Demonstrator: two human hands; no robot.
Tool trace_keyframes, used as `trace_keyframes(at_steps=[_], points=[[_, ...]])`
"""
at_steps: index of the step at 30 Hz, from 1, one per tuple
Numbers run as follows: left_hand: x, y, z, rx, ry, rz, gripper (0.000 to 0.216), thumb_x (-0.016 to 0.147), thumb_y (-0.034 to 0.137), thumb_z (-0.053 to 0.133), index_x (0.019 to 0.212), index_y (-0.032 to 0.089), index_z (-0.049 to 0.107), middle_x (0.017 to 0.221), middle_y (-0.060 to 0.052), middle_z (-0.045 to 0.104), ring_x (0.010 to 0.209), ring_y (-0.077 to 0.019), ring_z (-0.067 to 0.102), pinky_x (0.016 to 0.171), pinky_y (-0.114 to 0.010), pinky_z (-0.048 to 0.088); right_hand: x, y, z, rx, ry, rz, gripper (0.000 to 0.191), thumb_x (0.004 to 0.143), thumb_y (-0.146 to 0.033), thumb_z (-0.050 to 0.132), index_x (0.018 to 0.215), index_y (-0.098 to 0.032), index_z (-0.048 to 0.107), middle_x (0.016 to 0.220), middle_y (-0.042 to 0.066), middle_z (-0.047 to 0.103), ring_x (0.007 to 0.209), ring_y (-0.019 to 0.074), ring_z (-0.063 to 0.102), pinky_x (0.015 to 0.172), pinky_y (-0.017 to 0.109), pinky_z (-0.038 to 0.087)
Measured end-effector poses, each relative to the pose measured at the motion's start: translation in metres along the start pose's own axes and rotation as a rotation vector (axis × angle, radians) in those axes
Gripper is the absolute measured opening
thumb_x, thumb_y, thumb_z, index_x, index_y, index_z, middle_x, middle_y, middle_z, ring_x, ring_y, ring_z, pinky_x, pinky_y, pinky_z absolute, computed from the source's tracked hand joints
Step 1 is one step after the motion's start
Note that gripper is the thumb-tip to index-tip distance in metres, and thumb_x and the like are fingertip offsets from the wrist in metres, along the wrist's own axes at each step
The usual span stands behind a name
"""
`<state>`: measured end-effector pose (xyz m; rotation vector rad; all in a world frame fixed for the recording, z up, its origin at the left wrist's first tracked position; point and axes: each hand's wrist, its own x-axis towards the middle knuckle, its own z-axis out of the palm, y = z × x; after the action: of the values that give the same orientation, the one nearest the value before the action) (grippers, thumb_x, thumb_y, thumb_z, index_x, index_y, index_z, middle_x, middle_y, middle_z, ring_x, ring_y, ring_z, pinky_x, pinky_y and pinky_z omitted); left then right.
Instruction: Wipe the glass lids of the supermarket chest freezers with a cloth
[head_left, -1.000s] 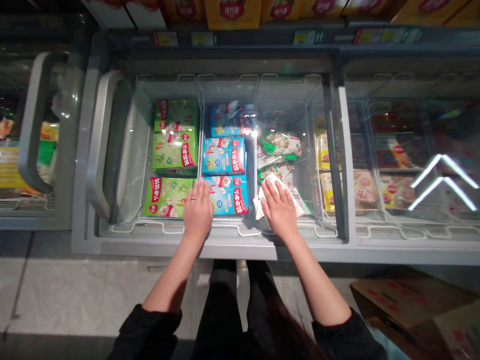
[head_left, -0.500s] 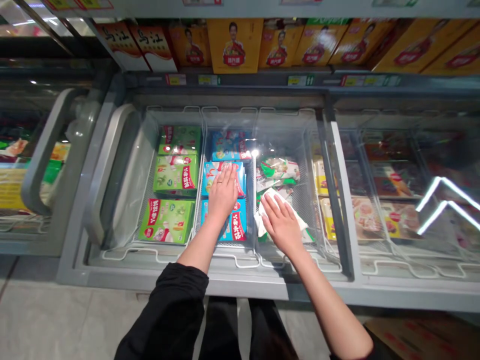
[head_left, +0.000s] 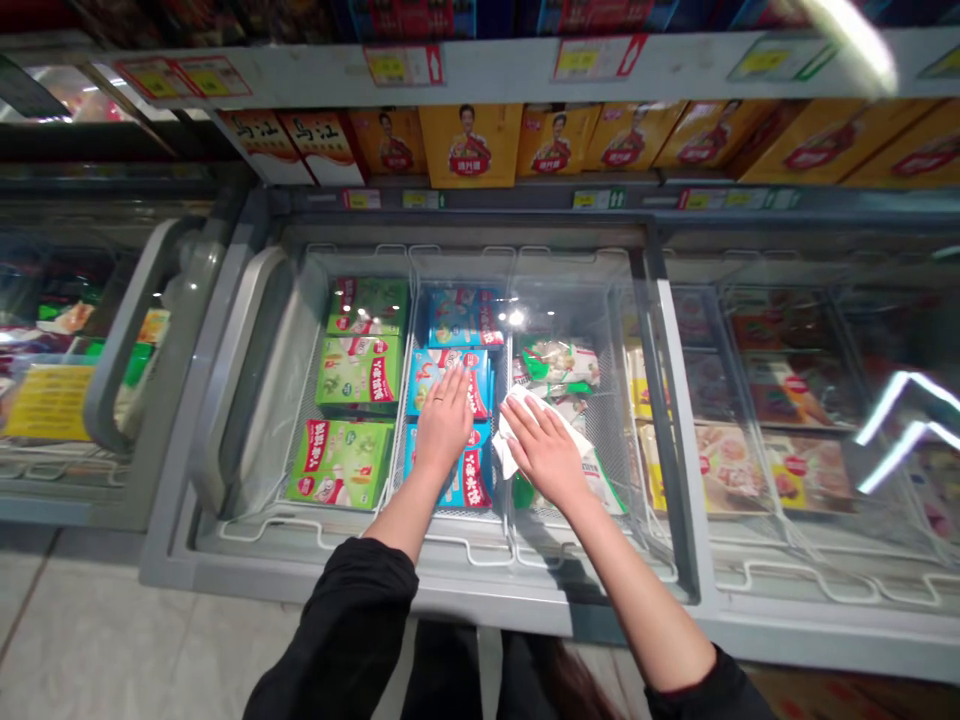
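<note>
My left hand (head_left: 445, 418) lies flat with fingers spread on the clear glass lid (head_left: 454, 545) of a chest freezer, above a column of blue boxes (head_left: 463, 317). A ring shows on one finger. To its right, my right hand (head_left: 546, 450) presses a white cloth (head_left: 576, 437) against the same lid, fingers stretched out over it. Beneath the cloth, under the glass, are white-and-green bags (head_left: 559, 362). Green boxes (head_left: 358, 370) sit in the left basket. The cloth and my right hand hide some of the bags.
A grey handle (head_left: 244, 380) borders the lid at left, and a raised frame bar (head_left: 684, 440) at right. Beyond it are more packages (head_left: 731, 460) under glass. A neighbouring freezer's handle (head_left: 124, 340) stands at far left. Yellow boxes (head_left: 470, 145) line the shelf behind.
My right hand has slid the cloth left and slightly away from me over the glass. My left hand stays nearly in place. The view has tilted up, showing more of the shelf.
</note>
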<state>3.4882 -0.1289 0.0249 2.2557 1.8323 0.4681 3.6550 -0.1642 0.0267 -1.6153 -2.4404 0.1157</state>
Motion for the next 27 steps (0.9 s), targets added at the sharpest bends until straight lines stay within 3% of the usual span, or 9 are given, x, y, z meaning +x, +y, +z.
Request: trace_keyframes(at_steps=[4,7,10,14,17,21,24,27], points=[[0.002,-0.001,0.001,0.006,0.004,-0.013,0.057,0.078,0.015,0.033,0.128,0.032,0.009,0.130,0.010,0.018,0.120,-0.0134,0.012,0.103,-0.035,0.020,0.042,0.002,0.008,-0.027,0.097,0.159,0.046,0.083,-0.028,0.029,0.127,-0.023,0.021,0.131,-0.001,0.023,0.121,0.0198,0.017,0.096,0.044,0.024],[0.003,-0.003,0.002,0.011,0.022,-0.003,0.061,0.077,0.014,0.036,0.128,0.032,0.009,0.129,0.009,0.021,0.120,-0.0137,0.014,0.103,-0.036,0.020,0.078,-0.011,0.016,-0.024,0.132,0.155,0.046,0.083,-0.027,0.027,0.128,-0.021,0.020,0.131,0.000,0.023,0.121,0.0211,0.016,0.095,0.046,0.023],[0.004,-0.004,0.004,0.015,0.033,0.018,0.060,0.075,0.012,0.037,0.129,0.028,0.014,0.129,0.005,0.024,0.120,-0.0146,0.016,0.102,-0.037,0.021,0.084,-0.015,0.014,-0.005,0.085,0.023,0.045,0.083,-0.028,0.027,0.128,-0.025,0.020,0.131,-0.004,0.023,0.121,0.0186,0.016,0.097,0.042,0.022],[0.006,-0.005,0.004,0.029,0.045,0.035,0.052,0.077,0.012,0.034,0.127,0.020,0.023,0.130,0.000,0.025,0.120,-0.0166,0.016,0.100,-0.039,0.023,0.066,0.008,0.004,-0.011,-0.007,-0.082,0.044,0.083,-0.030,0.026,0.127,-0.027,0.021,0.132,-0.007,0.020,0.121,0.0149,0.015,0.099,0.036,0.020],[0.007,-0.006,0.005,0.042,0.049,0.031,0.049,0.078,0.011,0.033,0.126,0.021,0.025,0.129,0.001,0.026,0.120,-0.0148,0.017,0.101,-0.037,0.022,0.076,0.028,0.000,-0.041,0.004,-0.001,0.044,0.084,-0.030,0.024,0.127,-0.025,0.021,0.132,-0.005,0.019,0.122,0.0153,0.012,0.100,0.037,0.017],[0.008,-0.007,0.006,0.046,0.056,0.033,0.049,0.078,0.012,0.034,0.125,0.020,0.027,0.128,-0.001,0.028,0.120,-0.0160,0.020,0.100,-0.037,0.024,0.121,0.030,0.006,-0.050,0.082,0.110,0.044,0.085,-0.028,0.023,0.128,-0.018,0.021,0.132,0.001,0.019,0.122,0.0189,0.012,0.098,0.041,0.016],[0.008,-0.007,0.006,0.040,0.066,0.043,0.049,0.077,0.012,0.034,0.125,0.019,0.027,0.128,-0.001,0.029,0.119,-0.0170,0.020,0.099,-0.039,0.024,0.138,0.020,0.009,-0.030,0.078,0.023,0.044,0.084,-0.027,0.025,0.127,-0.018,0.022,0.132,0.001,0.021,0.122,0.0191,0.012,0.098,0.042,0.017],[0.008,-0.007,0.006,0.049,0.069,0.039,0.049,0.077,0.011,0.034,0.125,0.017,0.028,0.129,-0.002,0.028,0.120,-0.0171,0.019,0.100,-0.038,0.023,0.125,0.021,0.006,-0.030,0.009,-0.149,0.044,0.083,-0.030,0.028,0.127,-0.026,0.022,0.132,-0.006,0.020,0.122,0.0148,0.010,0.100,0.037,0.017]])
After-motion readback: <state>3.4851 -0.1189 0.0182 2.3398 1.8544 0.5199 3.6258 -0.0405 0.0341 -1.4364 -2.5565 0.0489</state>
